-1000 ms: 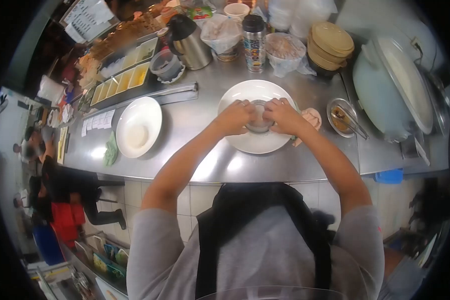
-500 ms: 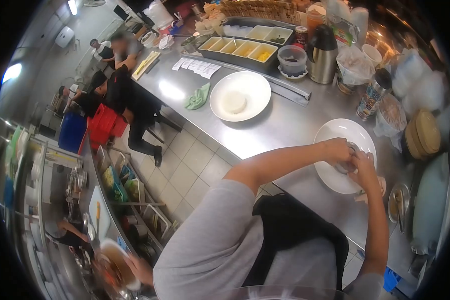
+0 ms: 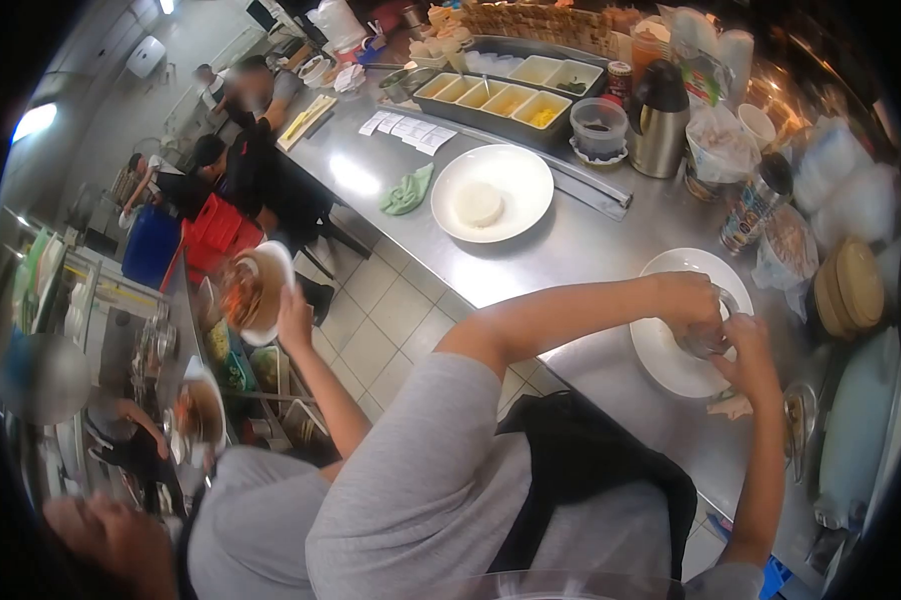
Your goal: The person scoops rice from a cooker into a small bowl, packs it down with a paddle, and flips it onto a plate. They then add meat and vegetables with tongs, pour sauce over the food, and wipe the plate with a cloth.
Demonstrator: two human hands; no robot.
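Long steel surface (image 3: 571,250) curving through a busy kitchen, seen from above. Farthest along it, a tray of divided containers (image 3: 501,95) with yellow and green fillings, then paper slips (image 3: 408,130), a green cloth (image 3: 408,190), a steel jug (image 3: 659,118), a lidded plastic tub (image 3: 599,128), a printed can (image 3: 756,205) and bagged food (image 3: 716,140). At mid-surface, a wide white plate (image 3: 491,193) carrying a pressed white mound, probably rice (image 3: 478,204).

Nearer, at the right, a second white plate (image 3: 661,350) on the surface. Over its centre, a small bowl (image 3: 706,340), seemingly upside down, gripped from both sides: left hand (image 3: 686,300) on the far side, right hand (image 3: 746,350) on the near side, both closed around it and nearly touching each other. Bowl pressed on or just above the plate; contents hidden.

Judged from this, a moulding step under way: best done with the bowl kept level and centred on the plate, even pressure from both hands, then a straight upward lift without twisting, to keep the shape whole and clear of the rim.

At lower left, another person's raised hand (image 3: 293,318) carrying a filled dish (image 3: 251,290) across the tiled floor; more people further back.
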